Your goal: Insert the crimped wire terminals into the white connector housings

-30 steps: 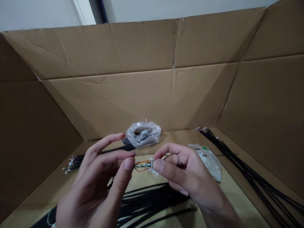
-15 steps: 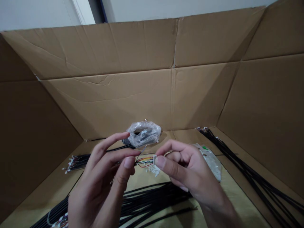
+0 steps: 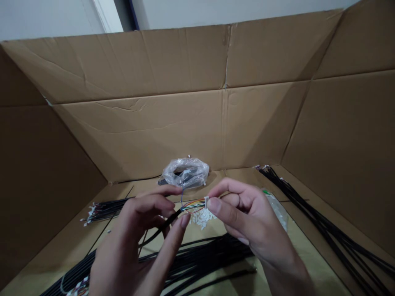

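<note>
My right hand (image 3: 247,218) pinches a small white connector housing (image 3: 206,202) between thumb and index finger. Thin coloured wires (image 3: 194,204) run from its left side into the end of a black cable (image 3: 165,226). My left hand (image 3: 138,230) is around that cable with thumb and fingers spread; the cable crosses in front of its lower fingers. One blue wire (image 3: 182,196) stands up apart from the others, its tip by my left index fingertip. Whether its end touches the finger is too small to tell.
White connector housings (image 3: 202,218) lie in a pile beyond my hands. Black cables (image 3: 210,255) lie below; more bundles are at left (image 3: 106,209) and right (image 3: 302,209). A clear plastic bag (image 3: 185,170) stands by the cardboard wall (image 3: 154,123). Another bag (image 3: 277,209) is partly behind my right hand.
My left thumb and fingers have spread from their pinch at the wire ends, uncovering the black cable. The connector has shifted slightly right and up with my right hand. The blue wire now stands more upright.
</note>
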A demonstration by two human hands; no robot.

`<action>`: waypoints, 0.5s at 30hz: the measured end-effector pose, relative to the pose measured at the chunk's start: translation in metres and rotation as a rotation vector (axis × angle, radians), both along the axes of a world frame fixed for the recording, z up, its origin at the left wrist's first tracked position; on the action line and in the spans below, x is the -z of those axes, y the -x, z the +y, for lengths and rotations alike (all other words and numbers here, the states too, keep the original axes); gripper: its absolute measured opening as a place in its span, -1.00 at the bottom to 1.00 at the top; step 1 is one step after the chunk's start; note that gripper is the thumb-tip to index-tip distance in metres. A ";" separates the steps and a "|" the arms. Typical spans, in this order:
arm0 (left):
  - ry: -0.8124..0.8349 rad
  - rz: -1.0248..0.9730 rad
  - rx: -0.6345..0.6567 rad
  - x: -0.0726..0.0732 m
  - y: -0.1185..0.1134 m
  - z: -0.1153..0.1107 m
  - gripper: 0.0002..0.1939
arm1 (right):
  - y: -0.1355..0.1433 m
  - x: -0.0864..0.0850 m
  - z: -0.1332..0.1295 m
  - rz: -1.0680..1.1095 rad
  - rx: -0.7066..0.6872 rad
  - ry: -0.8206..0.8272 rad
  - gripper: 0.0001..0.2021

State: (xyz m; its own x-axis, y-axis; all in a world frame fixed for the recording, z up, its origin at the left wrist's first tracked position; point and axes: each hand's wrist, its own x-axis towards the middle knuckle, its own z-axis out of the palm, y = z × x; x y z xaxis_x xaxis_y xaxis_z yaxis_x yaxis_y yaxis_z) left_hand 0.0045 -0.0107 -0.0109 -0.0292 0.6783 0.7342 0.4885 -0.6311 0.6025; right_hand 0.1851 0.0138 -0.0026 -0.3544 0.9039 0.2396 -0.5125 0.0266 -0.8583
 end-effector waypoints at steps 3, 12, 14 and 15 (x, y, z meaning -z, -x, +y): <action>0.013 -0.003 -0.093 0.002 -0.002 -0.003 -0.92 | 0.000 -0.001 0.001 -0.002 0.010 0.001 -0.81; -0.032 0.049 -0.301 0.003 -0.007 -0.007 -0.93 | -0.004 0.000 -0.002 -0.033 0.009 0.002 -0.83; -0.024 0.052 -0.304 0.003 -0.006 -0.007 -0.91 | -0.004 0.000 -0.002 -0.032 -0.007 -0.012 -0.83; -0.020 0.054 -0.307 0.002 -0.005 -0.008 -0.90 | -0.004 0.000 -0.002 -0.027 -0.010 -0.028 -0.82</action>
